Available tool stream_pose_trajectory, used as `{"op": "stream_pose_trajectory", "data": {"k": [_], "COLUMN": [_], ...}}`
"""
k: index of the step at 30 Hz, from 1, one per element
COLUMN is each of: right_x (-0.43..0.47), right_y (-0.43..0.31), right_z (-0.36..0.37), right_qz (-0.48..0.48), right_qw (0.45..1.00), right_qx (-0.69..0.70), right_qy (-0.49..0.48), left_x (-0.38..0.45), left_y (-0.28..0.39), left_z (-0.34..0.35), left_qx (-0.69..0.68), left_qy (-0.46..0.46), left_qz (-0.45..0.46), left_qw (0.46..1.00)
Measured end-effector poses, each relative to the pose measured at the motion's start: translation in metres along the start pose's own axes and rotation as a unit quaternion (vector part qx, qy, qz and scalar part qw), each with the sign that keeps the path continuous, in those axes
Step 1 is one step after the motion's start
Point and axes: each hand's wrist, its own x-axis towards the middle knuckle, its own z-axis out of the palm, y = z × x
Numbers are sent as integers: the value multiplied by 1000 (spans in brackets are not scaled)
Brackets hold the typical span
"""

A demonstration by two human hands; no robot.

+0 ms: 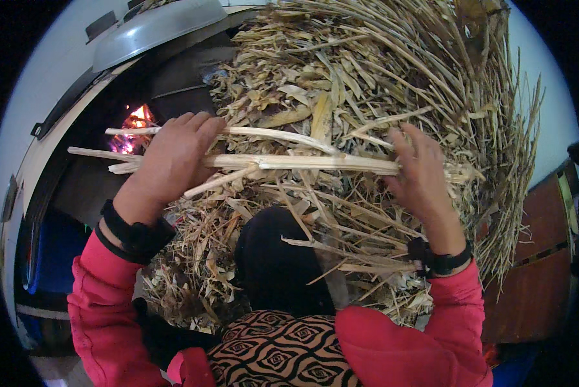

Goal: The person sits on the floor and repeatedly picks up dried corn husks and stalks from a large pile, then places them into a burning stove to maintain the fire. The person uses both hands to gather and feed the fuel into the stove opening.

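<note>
A bundle of pale dry branched stalks (294,162) lies across the view in front of me. My left hand (180,155) is closed round the bundle near its left end, whose tips point towards a small fire (137,123) in a dark opening. At the right end of the bundle is my right hand (417,169), its fingers curved against the stalk; its palm and part of the grip are hidden. Beneath the bundle spreads a heap of dry husks and leaves (289,92).
Long thin dry stalks (492,96) stand along the right wall. A large metal lid or basin (158,36) rests on the ledge at the upper left. Loose branched sticks (362,237) lie near my knee (279,261). A reddish-brown panel (531,280) stands at the lower right.
</note>
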Motion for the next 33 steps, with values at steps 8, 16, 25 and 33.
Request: {"op": "stream_pose_trajectory", "data": {"k": [8, 16, 25, 33], "right_x": [-7, 52, 64, 65], "right_y": [38, -29, -36, -20], "right_z": [17, 71, 176, 172], "right_qz": [-47, -52, -162, -10], "right_qw": [998, 966, 930, 876], "right_qx": [49, 166, 244, 352], "right_qy": [-13, -190, -222, -328], "left_x": [-76, -231, -271, -288], "left_y": [-25, -47, -50, -64], "left_z": [-23, 17, 109, 116], "left_qx": [-75, -162, -180, -305], "left_qy": [-47, -146, -173, -152], "left_qz": [-78, -339, -386, -429], "left_qw": [993, 915, 888, 836]}}
